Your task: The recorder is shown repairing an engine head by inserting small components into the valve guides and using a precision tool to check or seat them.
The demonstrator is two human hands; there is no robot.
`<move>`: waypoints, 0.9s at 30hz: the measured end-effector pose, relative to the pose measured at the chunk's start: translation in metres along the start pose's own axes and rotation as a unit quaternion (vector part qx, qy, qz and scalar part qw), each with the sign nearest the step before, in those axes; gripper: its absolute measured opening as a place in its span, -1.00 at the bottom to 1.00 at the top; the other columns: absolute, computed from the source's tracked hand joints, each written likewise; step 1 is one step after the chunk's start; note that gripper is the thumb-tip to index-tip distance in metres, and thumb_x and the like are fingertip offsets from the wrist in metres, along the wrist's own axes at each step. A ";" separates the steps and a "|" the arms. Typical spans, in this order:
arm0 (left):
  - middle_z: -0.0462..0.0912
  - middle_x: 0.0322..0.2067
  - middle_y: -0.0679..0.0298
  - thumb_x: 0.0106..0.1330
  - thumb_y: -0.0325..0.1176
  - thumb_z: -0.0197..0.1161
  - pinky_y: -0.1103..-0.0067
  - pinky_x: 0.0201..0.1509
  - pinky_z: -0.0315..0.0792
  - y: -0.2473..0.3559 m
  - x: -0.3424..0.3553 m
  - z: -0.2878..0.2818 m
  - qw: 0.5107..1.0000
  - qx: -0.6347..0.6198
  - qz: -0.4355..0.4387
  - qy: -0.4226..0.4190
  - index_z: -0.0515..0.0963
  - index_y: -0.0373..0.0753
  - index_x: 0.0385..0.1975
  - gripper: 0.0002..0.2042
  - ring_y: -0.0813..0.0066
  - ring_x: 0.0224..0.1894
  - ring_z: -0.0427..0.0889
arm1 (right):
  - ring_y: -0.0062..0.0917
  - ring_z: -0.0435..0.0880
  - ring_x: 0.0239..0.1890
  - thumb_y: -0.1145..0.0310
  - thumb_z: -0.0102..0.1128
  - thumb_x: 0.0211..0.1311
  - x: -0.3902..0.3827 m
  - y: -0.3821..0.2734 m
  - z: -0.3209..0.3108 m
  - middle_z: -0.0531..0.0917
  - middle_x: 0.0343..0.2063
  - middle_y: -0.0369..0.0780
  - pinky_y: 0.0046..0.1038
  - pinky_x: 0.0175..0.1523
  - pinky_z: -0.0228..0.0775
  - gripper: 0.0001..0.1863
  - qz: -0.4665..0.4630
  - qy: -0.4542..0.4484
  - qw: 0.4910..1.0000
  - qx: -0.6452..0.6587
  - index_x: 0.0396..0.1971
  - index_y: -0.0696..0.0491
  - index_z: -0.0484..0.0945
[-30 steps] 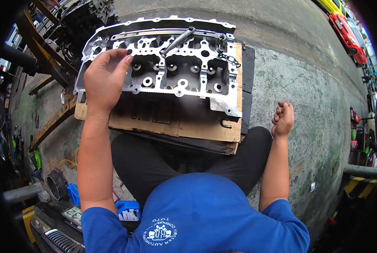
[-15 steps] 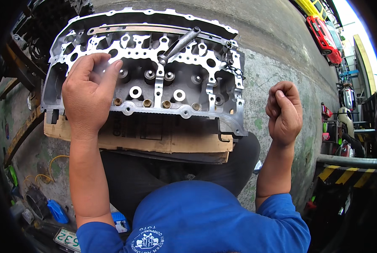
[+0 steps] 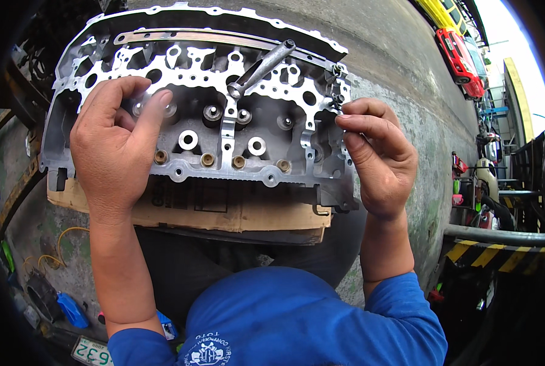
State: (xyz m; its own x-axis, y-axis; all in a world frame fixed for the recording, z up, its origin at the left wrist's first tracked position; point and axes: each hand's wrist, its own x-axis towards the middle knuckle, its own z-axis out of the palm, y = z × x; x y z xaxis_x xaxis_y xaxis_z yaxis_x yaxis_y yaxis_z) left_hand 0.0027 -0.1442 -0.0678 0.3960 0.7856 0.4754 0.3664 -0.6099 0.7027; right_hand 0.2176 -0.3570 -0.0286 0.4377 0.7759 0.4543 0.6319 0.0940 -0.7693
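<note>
Head view: big silver engine casting (image 3: pixel 228 129) lies on cardboard (image 3: pixel 254 216) in front of the seated person, cavities facing up. Left hand (image 3: pixel 111 143) over the casting's left part; grip is a loose C, thumb and index well parted, nothing seen between them; contact with metal unclear. Right hand (image 3: pixel 382 161) at the casting's right end, grip drawn nearly to a pinch, fingertips just beside small dark metal parts (image 3: pixel 337 91); can't tell if it has hold of anything or touches them. Silver hand tool (image 3: pixel 272 60) lies slanted across the casting's middle, between the hands. Long flat bar (image 3: pixel 217 40) runs along the far side; brown round fittings (image 3: pixel 208 159) line the near edge. Yellow hose (image 3: pixel 60 250) on floor at left, red car (image 3: pixel 459 64) far right.
</note>
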 end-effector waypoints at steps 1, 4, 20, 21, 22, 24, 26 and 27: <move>0.70 -0.32 0.33 0.17 -0.39 0.53 0.69 -0.46 0.33 0.000 0.000 0.000 1.000 0.000 -0.001 -0.001 0.72 -0.31 -0.22 -0.77 0.72 -0.58 0.39 | -0.56 0.53 -0.18 0.65 0.40 0.16 0.000 0.001 0.004 0.59 -0.26 -0.28 -0.54 -0.01 0.41 -0.74 0.012 0.019 1.000 0.020 -0.16 0.07 0.82; 0.69 -0.32 0.34 0.17 -0.39 0.53 0.69 -0.46 0.32 0.000 0.000 -0.001 1.000 0.002 0.005 -0.001 0.72 -0.31 -0.22 -0.77 0.73 -0.57 0.38 | -0.56 0.50 -0.20 0.62 0.41 0.17 -0.002 0.005 -0.001 0.61 -0.25 -0.29 -0.55 -0.04 0.38 -0.71 -0.013 -0.006 0.997 -0.081 -0.10 0.06 0.81; 0.68 -0.32 0.34 0.17 -0.40 0.55 0.71 -0.43 0.29 0.001 -0.002 -0.001 1.000 -0.011 0.002 0.004 0.70 -0.32 -0.23 -0.77 0.72 -0.53 0.35 | -0.55 0.62 -0.30 0.66 0.32 0.23 0.004 0.002 0.005 0.68 -0.31 -0.22 -0.59 -0.20 0.44 -0.67 -0.061 -0.042 0.986 -0.149 0.00 0.13 0.75; 0.68 -0.32 0.34 0.17 -0.40 0.55 0.71 -0.43 0.29 0.000 -0.002 -0.001 1.000 -0.012 0.001 0.004 0.70 -0.32 -0.23 -0.77 0.72 -0.53 0.35 | -0.53 0.64 -0.32 0.67 0.33 0.21 0.004 0.001 0.008 0.69 -0.31 -0.21 -0.57 -0.22 0.47 -0.68 -0.035 -0.043 0.991 -0.122 -0.03 0.14 0.75; 0.68 -0.32 0.34 0.17 -0.41 0.55 0.71 -0.43 0.29 0.000 -0.002 0.000 1.000 -0.012 0.004 0.004 0.70 -0.32 -0.23 -0.77 0.71 -0.52 0.36 | -0.51 0.65 -0.33 0.67 0.34 0.19 0.003 0.001 0.012 0.69 -0.32 -0.19 -0.54 -0.24 0.49 -0.69 -0.010 -0.045 0.994 -0.096 -0.06 0.15 0.75; 0.68 -0.32 0.34 0.17 -0.41 0.55 0.72 -0.42 0.29 -0.001 -0.003 0.000 1.000 -0.014 0.007 0.003 0.70 -0.32 -0.23 -0.77 0.71 -0.51 0.36 | -0.49 0.67 -0.33 0.68 0.35 0.17 0.002 -0.001 0.017 0.71 -0.34 -0.18 -0.52 -0.23 0.51 -0.71 -0.005 -0.048 0.992 -0.115 -0.10 0.16 0.76; 0.67 -0.32 0.34 0.17 -0.42 0.56 0.71 -0.41 0.29 -0.002 -0.002 0.001 0.999 -0.030 0.012 0.006 0.70 -0.32 -0.24 -0.78 0.70 -0.50 0.36 | -0.47 0.69 -0.34 0.68 0.37 0.14 0.003 0.000 0.018 0.72 -0.35 -0.16 -0.49 -0.23 0.54 -0.74 0.001 -0.050 0.990 -0.136 -0.14 0.17 0.76; 0.67 -0.32 0.34 0.17 -0.42 0.56 0.71 -0.41 0.29 -0.002 -0.003 0.000 0.999 -0.029 0.011 0.005 0.70 -0.32 -0.24 -0.78 0.70 -0.50 0.36 | -0.45 0.70 -0.35 0.67 0.38 0.13 0.002 0.003 0.019 0.72 -0.37 -0.15 -0.48 -0.23 0.56 -0.76 -0.020 -0.035 0.989 -0.144 -0.18 0.17 0.76</move>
State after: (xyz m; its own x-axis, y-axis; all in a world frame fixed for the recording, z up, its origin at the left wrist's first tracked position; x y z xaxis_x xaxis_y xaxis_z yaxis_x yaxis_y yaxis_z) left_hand 0.0014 -0.1451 -0.0705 0.3946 0.7736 0.4958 0.3077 -0.6197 0.7220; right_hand 0.2083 -0.3433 -0.0384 0.3687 0.8179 0.4417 0.8086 -0.0479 -0.5864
